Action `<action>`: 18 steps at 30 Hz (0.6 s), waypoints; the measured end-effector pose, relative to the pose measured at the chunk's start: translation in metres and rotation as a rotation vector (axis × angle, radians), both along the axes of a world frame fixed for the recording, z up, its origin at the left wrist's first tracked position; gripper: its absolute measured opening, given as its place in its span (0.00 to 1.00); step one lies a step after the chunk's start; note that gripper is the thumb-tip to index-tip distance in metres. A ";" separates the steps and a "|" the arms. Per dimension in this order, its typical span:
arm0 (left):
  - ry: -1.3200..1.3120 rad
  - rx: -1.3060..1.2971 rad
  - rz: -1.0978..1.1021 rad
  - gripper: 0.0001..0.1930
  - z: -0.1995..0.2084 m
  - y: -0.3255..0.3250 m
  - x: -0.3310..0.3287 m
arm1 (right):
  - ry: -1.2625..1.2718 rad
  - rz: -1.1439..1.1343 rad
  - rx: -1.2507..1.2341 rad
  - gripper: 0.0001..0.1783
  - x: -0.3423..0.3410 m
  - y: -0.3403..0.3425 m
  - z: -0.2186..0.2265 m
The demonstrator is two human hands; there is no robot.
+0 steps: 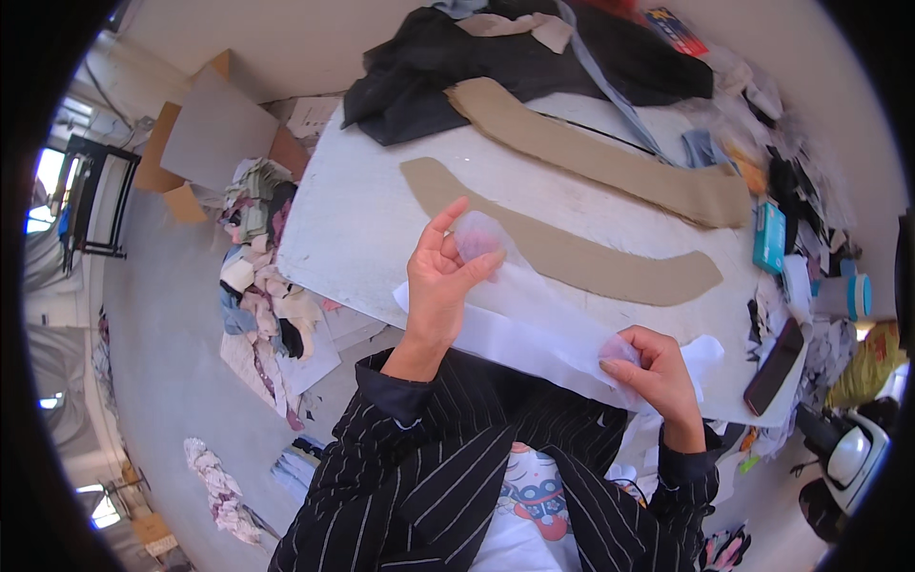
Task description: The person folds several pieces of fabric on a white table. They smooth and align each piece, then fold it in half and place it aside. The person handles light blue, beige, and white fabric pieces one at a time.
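A sheer white strip of fabric [536, 291] stretches between my two hands over the table's near edge. My left hand [440, 281] has its upper end between thumb and fingers, the index finger raised, and fingers show through the cloth. Lower down, my right hand [658, 374] pinches the other end between thumb and fingers. More white cloth [510, 345] lies beneath the strip along the near edge. Just beyond my hands, a single curved khaki fabric piece [581, 259] rests flat. Farther back sits a thicker curved khaki stack [610, 170] of similar shape.
Dark cloth [419, 81] is heaped at the white table's [334, 224] far side. A phone [774, 365] and a turquoise box [769, 236] lie on the right. Fabric scraps [257, 286] pile up left of the table, near an open cardboard box [214, 133].
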State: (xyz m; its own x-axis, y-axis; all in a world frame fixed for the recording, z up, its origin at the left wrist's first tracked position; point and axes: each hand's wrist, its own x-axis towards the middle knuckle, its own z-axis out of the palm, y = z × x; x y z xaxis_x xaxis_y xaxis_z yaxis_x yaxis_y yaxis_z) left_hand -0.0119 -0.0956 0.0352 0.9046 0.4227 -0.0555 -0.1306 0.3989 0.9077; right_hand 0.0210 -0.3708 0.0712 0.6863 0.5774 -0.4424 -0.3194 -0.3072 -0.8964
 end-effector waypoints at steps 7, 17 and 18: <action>0.116 0.325 0.163 0.27 -0.003 0.059 0.005 | 0.002 0.021 -0.029 0.14 0.028 0.024 -0.008; 0.254 0.599 0.201 0.22 -0.032 0.113 0.054 | -0.347 0.107 -0.174 0.23 0.050 0.055 -0.026; 0.229 0.651 0.217 0.23 -0.036 0.116 0.058 | -0.359 0.105 -0.189 0.23 0.052 0.057 -0.026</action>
State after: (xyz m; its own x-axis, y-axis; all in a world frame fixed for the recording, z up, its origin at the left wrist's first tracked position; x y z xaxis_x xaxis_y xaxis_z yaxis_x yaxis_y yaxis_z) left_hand 0.0461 0.0200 -0.0005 0.7923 0.6034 0.0909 0.0760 -0.2453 0.9665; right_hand 0.0730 -0.3140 0.0448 0.7578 0.5844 -0.2902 0.0453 -0.4908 -0.8701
